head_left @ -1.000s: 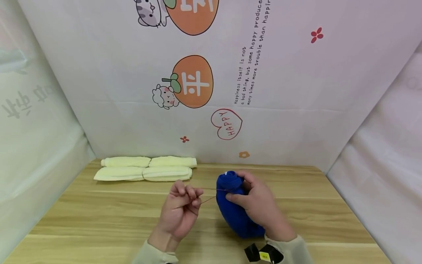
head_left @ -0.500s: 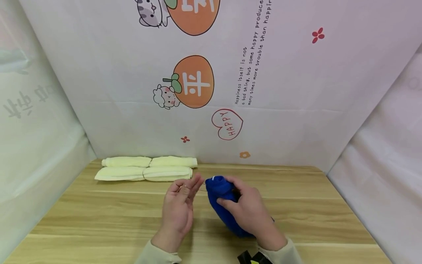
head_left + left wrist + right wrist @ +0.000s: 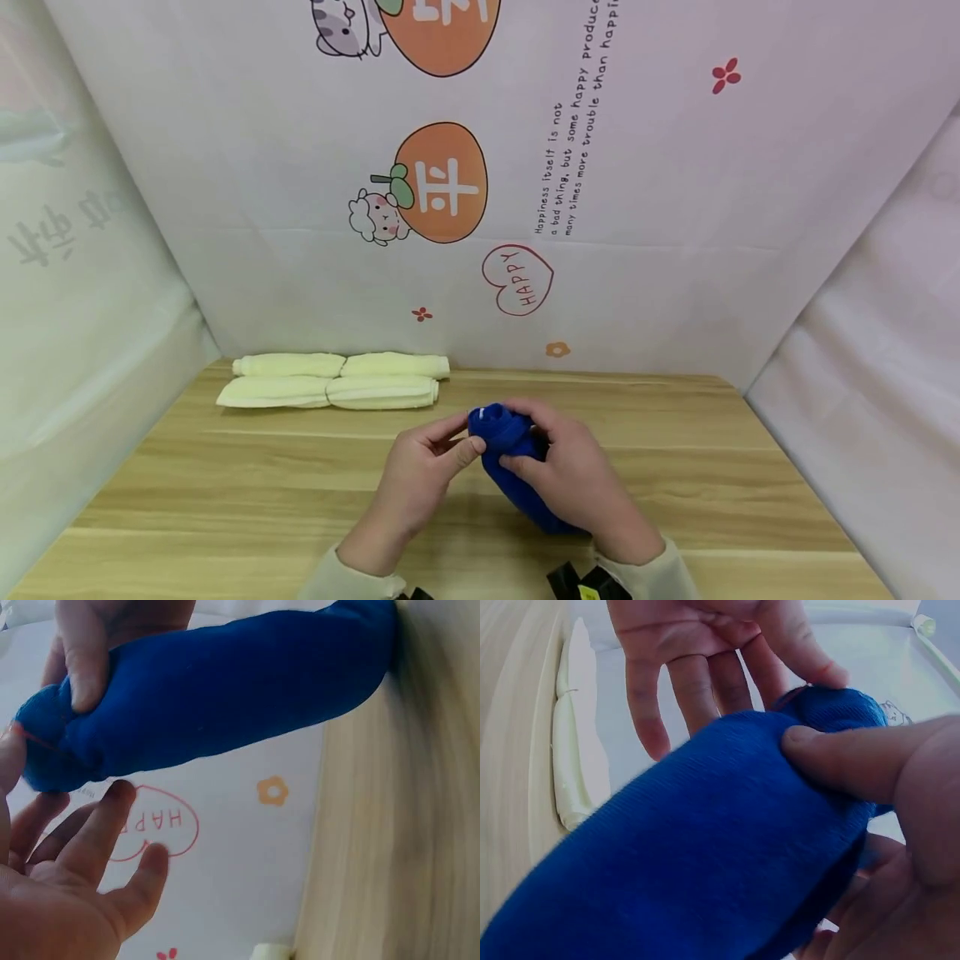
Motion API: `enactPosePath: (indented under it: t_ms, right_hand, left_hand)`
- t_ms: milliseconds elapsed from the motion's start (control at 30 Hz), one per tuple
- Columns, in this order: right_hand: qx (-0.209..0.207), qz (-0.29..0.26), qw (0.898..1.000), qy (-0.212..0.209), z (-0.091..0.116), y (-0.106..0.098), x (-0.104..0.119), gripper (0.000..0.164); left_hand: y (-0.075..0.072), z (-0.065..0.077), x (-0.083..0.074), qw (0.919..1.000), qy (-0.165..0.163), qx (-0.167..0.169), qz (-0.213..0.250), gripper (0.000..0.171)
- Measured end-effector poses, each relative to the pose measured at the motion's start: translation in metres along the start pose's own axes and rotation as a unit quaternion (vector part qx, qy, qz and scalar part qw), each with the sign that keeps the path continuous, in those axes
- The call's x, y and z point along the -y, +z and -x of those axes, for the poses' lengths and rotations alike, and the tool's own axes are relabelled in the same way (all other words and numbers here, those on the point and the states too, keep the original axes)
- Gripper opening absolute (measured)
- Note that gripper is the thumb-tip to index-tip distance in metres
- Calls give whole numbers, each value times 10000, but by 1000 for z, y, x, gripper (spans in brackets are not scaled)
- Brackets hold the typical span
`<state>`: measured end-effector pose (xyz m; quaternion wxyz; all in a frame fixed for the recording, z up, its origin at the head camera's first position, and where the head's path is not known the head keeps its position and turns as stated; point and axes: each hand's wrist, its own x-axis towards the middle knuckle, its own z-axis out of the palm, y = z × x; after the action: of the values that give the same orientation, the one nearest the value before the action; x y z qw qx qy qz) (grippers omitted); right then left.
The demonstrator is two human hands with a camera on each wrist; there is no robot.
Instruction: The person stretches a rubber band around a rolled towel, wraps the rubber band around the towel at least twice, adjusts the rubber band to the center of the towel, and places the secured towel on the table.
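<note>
A rolled blue towel (image 3: 521, 492) stands at a tilt over the table, its coiled end uppermost. Around its upper part my right hand (image 3: 573, 467) is wrapped, thumb pressing the near side. My left hand (image 3: 420, 467) is at the coiled end, with thumb and index finger on it. In the left wrist view a thin reddish rubber band (image 3: 45, 742) runs from the left thumb tip across the neck of the towel (image 3: 240, 690). The other left fingers are spread, as the right wrist view shows. The far side of the band is hidden.
Two pale yellow rolled towels (image 3: 382, 392), each tied round the middle, lie side by side at the back left of the wooden table (image 3: 247, 492). A white printed sheet (image 3: 637, 317) rises behind the table, and white sheets flank both sides.
The left hand first held the band stretched out to the left of the towel; it has moved right, up to the coiled end. The towel's top has shifted slightly left with the right hand.
</note>
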<state>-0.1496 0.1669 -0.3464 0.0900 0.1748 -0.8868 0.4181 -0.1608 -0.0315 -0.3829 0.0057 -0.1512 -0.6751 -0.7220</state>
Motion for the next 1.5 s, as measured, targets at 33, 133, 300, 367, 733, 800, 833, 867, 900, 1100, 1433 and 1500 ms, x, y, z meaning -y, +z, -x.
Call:
enactPosePath:
  t_ms: [33,133,300,367,733,800,833,867,900,1100,1433,1500]
  right_hand:
    - [86,81,9999,-107,0,0,0,55]
    - [320,312,9983,-380,2,-1,-1,53]
    - [670,777,9914,-808,1,1,-1,40]
    - [767,1033,9856,-1097,1,3,0,34]
    - [903,1597,9799,-786,2,9,4,54]
    - [810,2020,9693,-1145,3,12,3,52]
    - [779,2218,9630,-1320,3,13,3,51]
    - [733,2410,9558,-1515,3,14,2,51]
    - [691,2558,9486,-1729,3,16,2,52]
    - [872,2292,9448,-2175,2,18,0,57]
    - [873,1597,9700,-1614,5,14,-3,42]
    - [815,1550,9705,-1655,4,15,-3,40]
  left_hand:
    - [-1,0,-1,9999,-68,95,52,46]
    - [-4,1,-5,9993,-229,307,32,53]
    - [-3,3,-8,9962,31,488,-725,58]
    - [-1,3,-8,9900,255,578,-1264,59]
    - [0,2,-7,9625,379,620,-2614,55]
    - [0,2,-6,9590,379,655,-2732,55]
    - [0,2,-6,9577,410,661,-2771,55]
    - [0,1,-6,9565,437,661,-2808,54]
    - [0,1,-6,9562,447,668,-2814,53]
    - [-2,4,-8,9618,436,769,-2589,32]
    - [-4,7,-18,9636,485,967,-2445,26]
    - [-4,7,-19,9639,479,1001,-2421,24]
